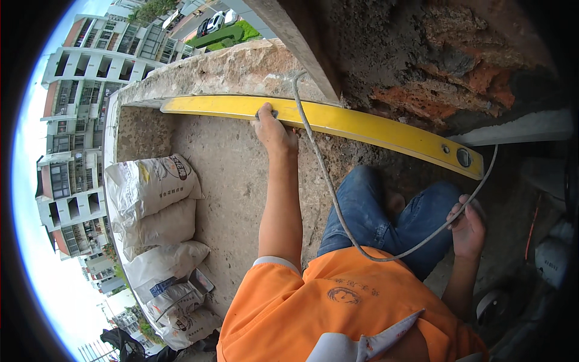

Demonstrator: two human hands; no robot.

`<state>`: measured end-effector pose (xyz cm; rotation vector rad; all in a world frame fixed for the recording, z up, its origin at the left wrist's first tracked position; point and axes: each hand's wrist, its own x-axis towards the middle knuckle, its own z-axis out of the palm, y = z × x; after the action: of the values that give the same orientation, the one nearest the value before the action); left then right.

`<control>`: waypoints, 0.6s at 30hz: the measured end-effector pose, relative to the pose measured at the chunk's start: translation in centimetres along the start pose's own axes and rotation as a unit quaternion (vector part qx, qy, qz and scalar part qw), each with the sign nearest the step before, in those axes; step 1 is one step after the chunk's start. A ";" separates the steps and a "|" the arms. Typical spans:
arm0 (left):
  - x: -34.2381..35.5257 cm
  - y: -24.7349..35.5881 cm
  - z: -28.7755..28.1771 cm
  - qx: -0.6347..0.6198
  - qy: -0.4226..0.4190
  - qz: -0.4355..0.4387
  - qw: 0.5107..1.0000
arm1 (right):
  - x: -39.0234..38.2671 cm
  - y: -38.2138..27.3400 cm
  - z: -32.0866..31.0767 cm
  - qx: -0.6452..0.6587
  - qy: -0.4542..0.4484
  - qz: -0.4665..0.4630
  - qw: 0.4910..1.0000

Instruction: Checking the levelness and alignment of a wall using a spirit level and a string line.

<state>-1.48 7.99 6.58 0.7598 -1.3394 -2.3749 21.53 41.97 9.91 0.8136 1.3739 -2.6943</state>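
Note:
My left hand (272,130) grips a long yellow spirit level (386,132) by its middle. The level lies across the base of a rough concrete ledge (223,66). My right hand (465,226), lower right beside my bent knee, has curled fingers on a thin grey cable (332,202). That cable loops from above the level down across my lap and back up near the level's right end. A pale straight strip (518,130) extends behind that end.
Several white sacks (154,187) line the left wall of this balcony-like space. Broken plaster and red brick (440,96) show at upper right, beside a concrete edge (310,51). Beyond the parapet are apartment blocks (78,175) and parked cars (216,23).

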 end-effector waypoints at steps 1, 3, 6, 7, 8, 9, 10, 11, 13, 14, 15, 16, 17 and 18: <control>-0.1 -0.1 0.1 -0.003 0.002 -0.004 1.000 | -0.1 0.0 0.0 -0.001 0.002 -0.001 1.000; 0.7 -0.8 0.4 0.006 0.001 0.020 1.000 | -0.3 -0.2 -0.4 0.002 0.010 -0.002 1.000; 1.6 -1.4 -0.3 0.034 0.001 0.021 0.999 | -0.2 -0.3 -0.1 0.002 0.019 0.009 1.000; 1.7 -1.2 -0.1 0.056 0.018 0.032 0.998 | 0.1 -0.1 -0.2 0.011 0.004 0.017 1.000; 1.6 -0.8 0.2 0.075 0.034 0.045 0.996 | 0.4 0.0 -0.2 0.026 -0.013 0.017 0.999; 2.2 -0.9 -0.2 0.147 0.036 0.087 0.985 | 0.7 0.0 -0.3 0.022 -0.011 0.019 1.000; 5.6 -1.3 -3.8 0.274 0.014 0.186 0.943 | 0.8 0.0 0.1 0.019 -0.025 0.027 0.999; 5.4 -1.4 -3.8 0.316 0.027 0.233 0.920 | 0.9 0.0 0.1 0.014 -0.022 0.025 0.999; 7.0 -2.0 -4.1 0.306 0.031 0.224 0.925 | 0.5 -0.1 0.1 0.007 -0.014 0.015 1.000; 6.4 -2.5 -3.6 0.336 0.074 0.216 0.914 | 0.3 -0.2 -0.1 0.010 -0.014 0.015 1.000; 6.5 -2.7 -3.6 0.285 0.069 0.194 0.936 | 0.3 -0.3 -0.2 0.014 -0.020 0.017 1.000; 5.5 -2.6 -2.1 0.233 0.065 0.171 0.955 | 0.3 -0.3 -0.4 0.015 -0.013 0.010 1.000; 4.3 -2.6 -0.6 0.115 0.114 0.099 0.982 | 0.3 -0.3 -0.5 0.009 -0.011 0.014 1.000; 4.1 -2.4 -1.0 0.289 0.075 0.196 0.934 | 0.2 -0.3 -0.6 0.004 -0.013 0.020 1.000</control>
<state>-4.27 6.47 2.86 0.7097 -1.9347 -1.5901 21.53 42.68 9.71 0.7952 1.3264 -2.6727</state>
